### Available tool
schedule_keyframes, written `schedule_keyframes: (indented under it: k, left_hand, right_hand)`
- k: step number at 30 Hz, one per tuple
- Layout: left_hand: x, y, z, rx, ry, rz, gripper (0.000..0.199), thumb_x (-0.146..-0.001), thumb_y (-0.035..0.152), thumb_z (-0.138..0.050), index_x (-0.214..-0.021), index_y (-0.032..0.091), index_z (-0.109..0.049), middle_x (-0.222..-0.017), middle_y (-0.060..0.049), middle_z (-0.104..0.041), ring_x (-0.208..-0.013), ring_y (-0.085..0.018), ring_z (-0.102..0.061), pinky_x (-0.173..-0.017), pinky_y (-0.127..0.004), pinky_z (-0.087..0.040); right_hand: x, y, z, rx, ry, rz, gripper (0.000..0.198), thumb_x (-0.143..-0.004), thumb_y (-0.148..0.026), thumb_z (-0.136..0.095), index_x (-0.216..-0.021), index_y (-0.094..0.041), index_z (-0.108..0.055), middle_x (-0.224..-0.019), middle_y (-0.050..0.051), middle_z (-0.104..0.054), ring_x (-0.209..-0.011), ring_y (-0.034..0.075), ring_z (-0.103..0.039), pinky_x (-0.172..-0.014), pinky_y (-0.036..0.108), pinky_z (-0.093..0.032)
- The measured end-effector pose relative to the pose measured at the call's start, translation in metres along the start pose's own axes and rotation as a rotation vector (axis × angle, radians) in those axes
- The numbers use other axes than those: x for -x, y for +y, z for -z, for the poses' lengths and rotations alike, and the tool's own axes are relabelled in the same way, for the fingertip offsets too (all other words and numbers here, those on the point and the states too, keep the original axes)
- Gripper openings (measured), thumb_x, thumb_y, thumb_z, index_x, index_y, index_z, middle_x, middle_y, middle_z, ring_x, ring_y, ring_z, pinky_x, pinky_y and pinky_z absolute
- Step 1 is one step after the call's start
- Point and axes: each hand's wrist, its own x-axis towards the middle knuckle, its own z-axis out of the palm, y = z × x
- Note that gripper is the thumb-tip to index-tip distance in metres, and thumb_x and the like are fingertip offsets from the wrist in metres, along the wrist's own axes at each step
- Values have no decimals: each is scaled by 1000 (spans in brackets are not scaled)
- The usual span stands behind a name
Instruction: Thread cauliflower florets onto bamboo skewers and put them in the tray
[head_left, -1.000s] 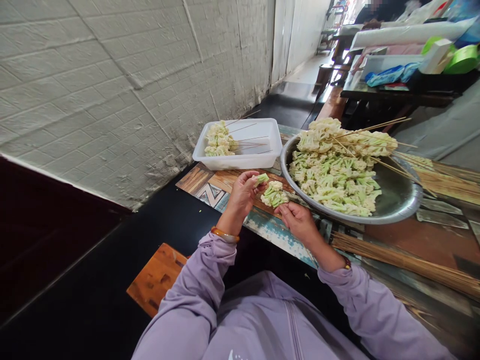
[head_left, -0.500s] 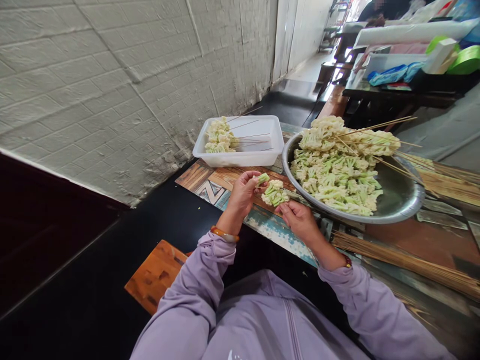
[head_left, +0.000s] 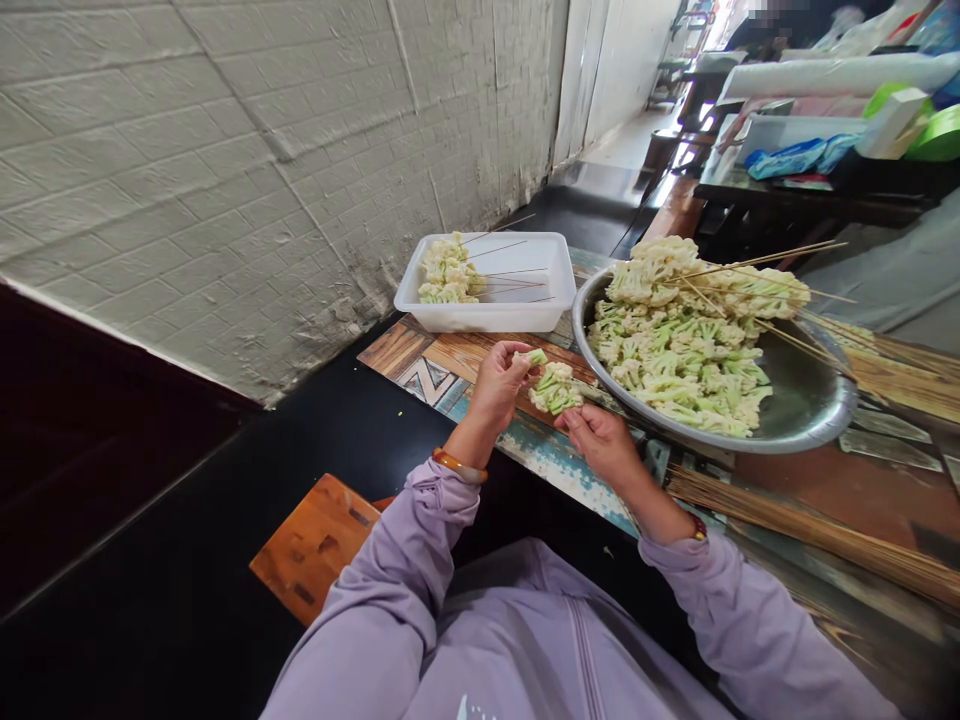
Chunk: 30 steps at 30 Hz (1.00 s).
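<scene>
Between its thumb and fingers, my left hand point(head_left: 501, 385) pinches a small cauliflower floret point(head_left: 537, 356) with a pale green stem. My right hand point(head_left: 600, 440) is closed at the lower end of a cauliflower skewer point(head_left: 556, 388), whose florets bunch just beyond the fingertips; the stick itself hardly shows. The two pieces are close together above the table edge. To the right stands a metal basin point(head_left: 814, 425) heaped with cut cauliflower point(head_left: 682, 350), with several finished skewers point(head_left: 757, 285) lying across the top.
A white plastic tub point(head_left: 487, 318) near the wall holds several cauliflower skewers point(head_left: 450, 272). A bundle of bamboo sticks point(head_left: 810, 525) lies on the patterned table point(head_left: 562, 470) at right. An orange wooden stool point(head_left: 315, 545) is at lower left. Behind, another table carries a plastic roll point(head_left: 832, 78) and packages.
The view has shifted slightly, so the scene sits a little further right. Both hands keep their grip, and the floret and skewer stay almost unchanged relative to each other.
</scene>
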Motion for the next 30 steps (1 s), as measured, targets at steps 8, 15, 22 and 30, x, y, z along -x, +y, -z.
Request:
schedule_keyframes:
  k: [8,15,22,30]
  left_hand:
    - [0,8,2,31,-20,83,22,-64,19,-75,-77,15,-58,-69,0,-62,-58,-8,-58,-50,-19,-32]
    - [2,8,-1,31,-31,70,21,-60,20,-75,-73,14,-60,-67,0,-62,-57,-8,-57,-50,-20,-31]
    - [1,7,2,43,-60,115,24,-57,20,-77,-74,13,-61,-68,-1,-64,-59,-9,-59,-50,-21,-31]
    - [7,3,-3,131,-56,151,33,-63,29,-79,-87,15,-62,-74,1,-63,-62,-9,-58,-55,-20,-39]
  right_hand:
    - [-1,3,2,28,-11,44,39,-90,-55,-51,-78,-20,-65,-49,-3,-45,-44,13,-42,-47,28,-32]
    - [-1,4,2,70,-10,70,36,-90,-52,-50,-77,-21,-65,-48,-2,-44,-44,14,-43,-46,28,-29]
    - [-1,8,3,98,12,75,33,-90,-49,-51,-77,-22,-65,-47,-2,-45,-44,15,-43,-47,29,-30]
    - [-2,6,3,78,41,75,38,-90,-53,-50,-76,-22,-66,-51,-1,-48,-46,15,-43,-46,28,-31]
